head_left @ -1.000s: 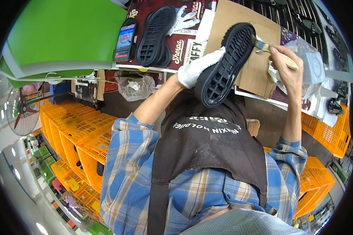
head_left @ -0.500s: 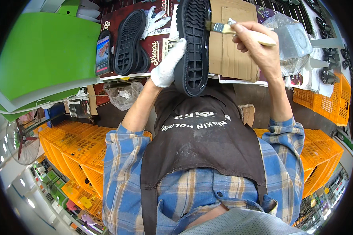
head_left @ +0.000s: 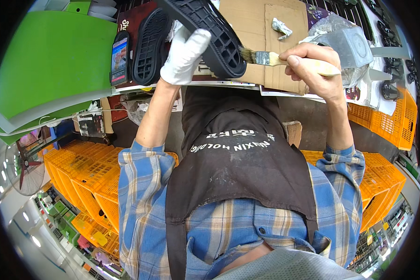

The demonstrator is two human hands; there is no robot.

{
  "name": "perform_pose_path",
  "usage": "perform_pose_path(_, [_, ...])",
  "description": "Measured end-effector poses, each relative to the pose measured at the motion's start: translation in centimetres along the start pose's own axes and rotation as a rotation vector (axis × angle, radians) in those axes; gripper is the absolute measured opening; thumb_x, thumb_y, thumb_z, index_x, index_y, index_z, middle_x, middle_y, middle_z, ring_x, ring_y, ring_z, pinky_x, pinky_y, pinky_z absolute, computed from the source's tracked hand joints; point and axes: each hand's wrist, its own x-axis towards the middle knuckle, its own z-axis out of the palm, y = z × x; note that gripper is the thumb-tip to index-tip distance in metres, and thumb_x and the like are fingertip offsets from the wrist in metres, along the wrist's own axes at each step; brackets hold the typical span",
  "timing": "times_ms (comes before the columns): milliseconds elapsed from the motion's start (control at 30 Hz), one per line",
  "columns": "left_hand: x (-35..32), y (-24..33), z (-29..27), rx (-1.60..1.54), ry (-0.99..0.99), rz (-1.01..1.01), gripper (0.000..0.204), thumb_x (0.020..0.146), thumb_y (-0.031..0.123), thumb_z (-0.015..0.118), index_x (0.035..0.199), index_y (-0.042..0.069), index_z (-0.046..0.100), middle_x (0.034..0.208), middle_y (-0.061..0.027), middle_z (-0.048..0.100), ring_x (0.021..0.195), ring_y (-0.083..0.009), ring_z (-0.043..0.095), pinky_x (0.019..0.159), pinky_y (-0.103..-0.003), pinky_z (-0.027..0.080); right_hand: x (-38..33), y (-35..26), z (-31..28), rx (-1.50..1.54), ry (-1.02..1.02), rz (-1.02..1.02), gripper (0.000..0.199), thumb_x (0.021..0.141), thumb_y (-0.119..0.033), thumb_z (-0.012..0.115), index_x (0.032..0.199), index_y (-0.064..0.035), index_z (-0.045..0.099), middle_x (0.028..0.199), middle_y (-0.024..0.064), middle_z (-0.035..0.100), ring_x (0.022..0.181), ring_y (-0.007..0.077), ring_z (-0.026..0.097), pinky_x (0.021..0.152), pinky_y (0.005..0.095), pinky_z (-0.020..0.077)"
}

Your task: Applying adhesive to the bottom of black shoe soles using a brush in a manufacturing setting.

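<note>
Left hand (head_left: 184, 56) (white-gloved) grips 1 black shoe sole (head_left: 205, 32) tread-up, tilted so the brush (head_left: 284, 59) pinched in the right hand (head_left: 315, 67) reaches its edge.

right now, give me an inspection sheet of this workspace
surface: workbench covered with cardboard sheets
job's things: black shoe sole, tread up; paintbrush, bristles at the sole's edge
clutter: second black sole, phone, crumpled scrap, plastic-wrapped tub
hands: gloved left hand holds the sole; bare right hand grips the brush
cables: nothing seen
surroundings: green sheets, orange crates, fan
</note>
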Motion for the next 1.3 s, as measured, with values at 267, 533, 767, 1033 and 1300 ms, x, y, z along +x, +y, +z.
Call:
perform_pose_path(267, [-1.0, 4.3, 2.4, 0.981, -0.462, 0.061, 0.043, 0.097, 0.023, 0.033, 0.118, -0.012, 0.048, 0.117, -0.0209, 0.057, 0.114, -0.0267, 0.052, 0.101, -0.035, 0.039, 1.0, -0.6, 0.1, -0.010, 0.118, 0.178, 0.023, 0.087, -0.022, 0.063, 0.082, -0.0001, 0.065, 0.062, 0.0021, 0.061, 0.055, 0.0052, 0.058, 0.048, 0.0178, 0.0460])
perform_pose_path(533, [-3.6, 5.2, 2.4, 1.265, -0.429, 0.333, 0.042, 0.094, 0.027, 0.040, 0.116, -0.006, 0.052, 0.117, -0.0177, 0.057, 0.115, -0.0268, 0.050, 0.104, -0.037, 0.034, 1.9, -1.6, 1.0, 0.079, 0.249, 0.306, 0.028, 0.089, -0.027, 0.060, 0.082, -0.0004, 0.067, 0.059, 0.0030, 0.059, 0.047, 0.0049, 0.053, 0.043, 0.0166, 0.0414])
perform_pose_path(767, [-0.4, 2.1, 1.8, 1.288, -0.445, 0.291, 0.040, 0.090, 0.029, 0.047, 0.113, -0.002, 0.055, 0.115, -0.0159, 0.059, 0.111, -0.0275, 0.052, 0.102, -0.038, 0.035, 1.1, -3.3, 2.3, 0.171, 0.220, 0.312, 0.026, 0.089, -0.023, 0.058, 0.082, 0.0007, 0.067, 0.058, 0.0047, 0.059, 0.046, 0.0054, 0.053, 0.042, 0.0168, 0.0412])
perform_pose_path(1033, [0.3, 0.7, 0.9, 1.327, -0.448, 0.256, 0.038, 0.086, 0.032, 0.056, 0.110, 0.002, 0.059, 0.113, -0.0139, 0.060, 0.106, -0.0283, 0.053, 0.099, -0.038, 0.036, -0.5, -4.3, 3.5, 0.306, 0.078, 0.370, 0.024, 0.086, -0.023, 0.063, 0.078, 0.0000, 0.067, 0.056, 0.0039, 0.060, 0.045, 0.0046, 0.054, 0.041, 0.0159, 0.0425])
perform_pose_path(1300, [-0.2, 1.6, 2.2, 1.369, -0.462, 0.298, 0.037, 0.082, 0.034, 0.064, 0.106, 0.006, 0.063, 0.111, -0.0119, 0.061, 0.102, -0.0291, 0.055, 0.096, -0.039, 0.038, -0.7, 0.7, 1.1, 1.158, 0.255, 0.306, 0.029, 0.090, -0.025, 0.055, 0.092, 0.0031, 0.063, 0.057, 0.0040, 0.055, 0.043, 0.0064, 0.046, 0.040, 0.0171, 0.0355])
